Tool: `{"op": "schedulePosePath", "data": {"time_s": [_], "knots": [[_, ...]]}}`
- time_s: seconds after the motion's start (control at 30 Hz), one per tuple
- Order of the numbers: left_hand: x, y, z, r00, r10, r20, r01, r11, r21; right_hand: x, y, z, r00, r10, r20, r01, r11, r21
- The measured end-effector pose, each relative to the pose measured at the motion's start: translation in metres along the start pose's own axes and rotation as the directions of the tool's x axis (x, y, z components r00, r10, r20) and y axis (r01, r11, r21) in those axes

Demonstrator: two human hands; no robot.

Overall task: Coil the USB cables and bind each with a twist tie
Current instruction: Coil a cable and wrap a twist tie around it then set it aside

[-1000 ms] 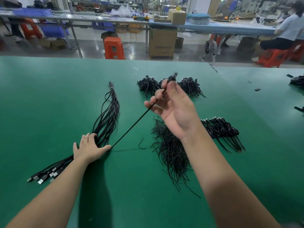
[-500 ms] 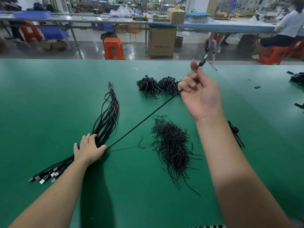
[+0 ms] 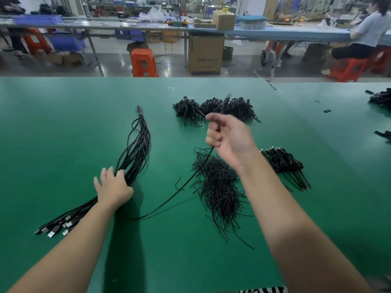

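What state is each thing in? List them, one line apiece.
Right hand: raised, gripping one USB cable.
USB cable: uncoiled, slack, trailing onto the table.
Left hand: pressing the cable bundle.
Cable bundle: straight, uncoiled.
Twist ties: loose pile.
Coiled cables: bound, set aside.

The bench (image 3: 63, 127) wears a matt green mat, smooth and even out to its far edge. The bundle of USB cables (image 3: 135, 153) near its left edge has glossy black plastic jackets and bright metal plug shells (image 3: 50, 234). The twist ties (image 3: 218, 187) look like thin, dull black plastic-coated wire. Beyond the far edge stand a brown cardboard box (image 3: 206, 53) and a shiny orange plastic stool (image 3: 143, 63).
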State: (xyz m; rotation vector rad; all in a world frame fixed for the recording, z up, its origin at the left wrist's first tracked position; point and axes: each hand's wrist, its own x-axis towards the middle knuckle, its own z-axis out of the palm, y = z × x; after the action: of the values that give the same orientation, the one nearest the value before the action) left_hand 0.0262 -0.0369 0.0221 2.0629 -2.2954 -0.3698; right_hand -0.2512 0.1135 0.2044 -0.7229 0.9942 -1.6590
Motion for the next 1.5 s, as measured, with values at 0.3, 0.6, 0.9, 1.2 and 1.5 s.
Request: {"op": "schedulePosePath", "data": {"time_s": [0.3,0.6,0.9,1.2,1.5], "knots": [[-0.070,0.123,-0.095,0.740,0.664,0.104,-0.214,0.381,-0.900,-0.023,0.057,0.019,0.982,0.175,0.075,-0.099,0.807,-0.582],[-0.080,0.131,-0.095,0.730,0.674,0.115,-0.204,0.376,-0.904,-0.029,0.072,0.019,0.985,0.148,0.084,-0.076,0.822,-0.564],[-0.076,0.128,-0.092,0.688,0.711,0.145,0.099,0.106,-0.989,-0.034,0.089,0.024,0.960,0.233,0.153,-0.150,0.896,-0.419],[-0.069,0.128,-0.102,0.746,0.665,0.028,0.358,-0.365,-0.859,-0.039,0.104,0.019,0.893,0.343,0.293,-0.326,0.939,-0.106],[-0.063,0.093,-0.111,0.174,0.953,0.249,0.379,0.169,-0.910,-0.043,0.131,0.002,0.750,0.474,0.460,-0.553,0.832,0.044]]}}
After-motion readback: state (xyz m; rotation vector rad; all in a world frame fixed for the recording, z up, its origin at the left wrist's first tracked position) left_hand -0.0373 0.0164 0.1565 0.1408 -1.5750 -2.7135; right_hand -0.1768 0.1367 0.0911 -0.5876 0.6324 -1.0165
